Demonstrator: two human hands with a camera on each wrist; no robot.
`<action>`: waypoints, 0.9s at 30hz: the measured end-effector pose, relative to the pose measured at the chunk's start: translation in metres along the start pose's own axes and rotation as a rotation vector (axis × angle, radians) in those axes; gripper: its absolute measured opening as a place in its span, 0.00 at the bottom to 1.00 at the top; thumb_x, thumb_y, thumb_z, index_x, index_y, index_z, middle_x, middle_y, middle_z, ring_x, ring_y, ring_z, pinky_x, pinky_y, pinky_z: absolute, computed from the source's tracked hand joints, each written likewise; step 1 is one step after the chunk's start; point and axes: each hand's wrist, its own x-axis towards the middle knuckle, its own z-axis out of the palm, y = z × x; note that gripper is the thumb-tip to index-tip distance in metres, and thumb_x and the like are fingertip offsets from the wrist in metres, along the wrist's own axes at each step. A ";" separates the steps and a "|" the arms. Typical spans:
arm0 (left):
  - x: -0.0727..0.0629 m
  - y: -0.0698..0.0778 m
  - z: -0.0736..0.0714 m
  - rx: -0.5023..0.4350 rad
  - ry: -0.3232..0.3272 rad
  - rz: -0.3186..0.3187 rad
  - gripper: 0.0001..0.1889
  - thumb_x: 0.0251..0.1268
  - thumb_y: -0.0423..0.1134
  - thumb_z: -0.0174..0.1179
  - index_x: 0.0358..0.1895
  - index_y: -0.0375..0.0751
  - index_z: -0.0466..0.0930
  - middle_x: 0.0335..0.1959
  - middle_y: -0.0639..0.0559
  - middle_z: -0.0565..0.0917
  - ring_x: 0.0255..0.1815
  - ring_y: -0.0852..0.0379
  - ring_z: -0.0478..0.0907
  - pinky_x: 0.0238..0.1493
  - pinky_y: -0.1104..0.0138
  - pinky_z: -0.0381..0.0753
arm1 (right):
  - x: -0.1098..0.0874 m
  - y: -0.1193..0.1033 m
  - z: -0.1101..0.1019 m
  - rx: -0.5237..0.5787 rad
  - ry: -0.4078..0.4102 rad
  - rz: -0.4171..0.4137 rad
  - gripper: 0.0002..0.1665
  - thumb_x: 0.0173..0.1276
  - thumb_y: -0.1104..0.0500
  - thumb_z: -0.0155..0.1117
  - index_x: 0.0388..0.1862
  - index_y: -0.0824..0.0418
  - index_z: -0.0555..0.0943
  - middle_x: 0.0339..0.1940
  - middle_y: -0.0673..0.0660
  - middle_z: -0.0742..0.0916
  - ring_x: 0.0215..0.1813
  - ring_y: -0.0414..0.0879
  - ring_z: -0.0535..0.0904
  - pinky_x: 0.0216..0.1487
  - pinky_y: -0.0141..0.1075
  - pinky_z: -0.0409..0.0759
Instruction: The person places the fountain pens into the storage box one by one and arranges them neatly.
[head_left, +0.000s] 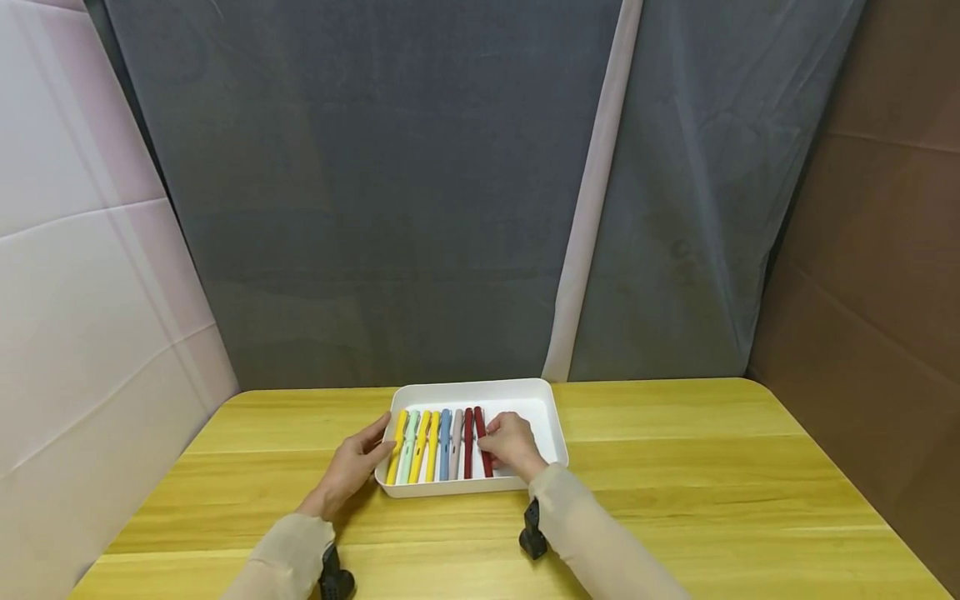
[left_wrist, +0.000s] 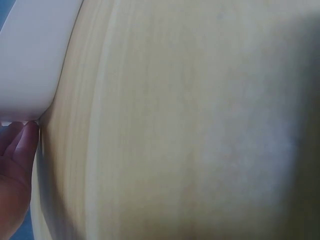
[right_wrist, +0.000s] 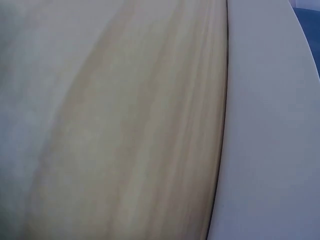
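Inside a shallow white tray point(head_left: 525, 390) lies a row of capped pens. From left to right come a yellow pen point(head_left: 397, 450), a mint green pen point(head_left: 408, 448), two more yellow pens point(head_left: 432, 448), a blue pen point(head_left: 445, 447), a grey pen point(head_left: 456, 447) and two dark red pens. My right hand point(head_left: 513, 444) pinches the rightmost dark red pen point(head_left: 480, 423) along its side; some fingertips are hidden. At the tray's left wall, my left hand point(head_left: 352, 467) holds the edge, thumb over the rim. The left wrist view shows its fingers point(left_wrist: 22, 147) against the tray's outer corner.
The tray stands on a yellow wood-grain table point(head_left: 675, 500), near its far edge. Behind the table hangs a dark grey curtain point(head_left: 375, 208) with a pale strip point(head_left: 592, 200). A white sheet point(head_left: 90, 250) borders the left side, a brown one point(head_left: 870, 267) the right.
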 end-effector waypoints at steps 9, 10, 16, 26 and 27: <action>0.004 -0.001 0.001 0.002 -0.006 -0.013 0.32 0.71 0.36 0.50 0.74 0.40 0.49 0.74 0.39 0.53 0.74 0.42 0.51 0.69 0.52 0.55 | 0.002 0.002 0.001 0.002 0.012 0.013 0.10 0.53 0.66 0.69 0.31 0.69 0.77 0.23 0.56 0.80 0.16 0.40 0.75 0.17 0.30 0.78; 0.004 -0.001 0.001 0.002 -0.005 -0.014 0.32 0.71 0.37 0.50 0.74 0.40 0.49 0.74 0.39 0.53 0.74 0.42 0.51 0.69 0.52 0.55 | 0.002 0.002 0.001 0.006 0.011 0.014 0.10 0.53 0.66 0.69 0.31 0.69 0.77 0.23 0.56 0.80 0.16 0.40 0.75 0.17 0.30 0.78; 0.005 -0.002 0.000 0.003 -0.006 -0.010 0.32 0.71 0.37 0.50 0.74 0.40 0.49 0.74 0.39 0.54 0.74 0.42 0.51 0.70 0.52 0.55 | 0.001 0.002 0.002 0.021 0.009 0.025 0.10 0.54 0.65 0.69 0.32 0.68 0.77 0.23 0.56 0.81 0.17 0.41 0.75 0.17 0.30 0.78; 0.003 -0.004 0.000 0.025 0.017 0.041 0.30 0.71 0.35 0.49 0.73 0.36 0.50 0.72 0.37 0.57 0.72 0.43 0.56 0.69 0.53 0.58 | -0.004 0.001 0.004 0.015 0.011 -0.019 0.09 0.55 0.66 0.68 0.32 0.69 0.77 0.22 0.56 0.82 0.16 0.42 0.77 0.17 0.31 0.79; 0.003 -0.004 0.000 0.025 0.017 0.042 0.30 0.71 0.35 0.49 0.73 0.36 0.50 0.72 0.37 0.57 0.71 0.43 0.56 0.69 0.53 0.58 | -0.004 0.001 0.004 0.012 0.012 -0.021 0.09 0.55 0.66 0.68 0.32 0.69 0.77 0.22 0.57 0.82 0.17 0.42 0.77 0.18 0.32 0.79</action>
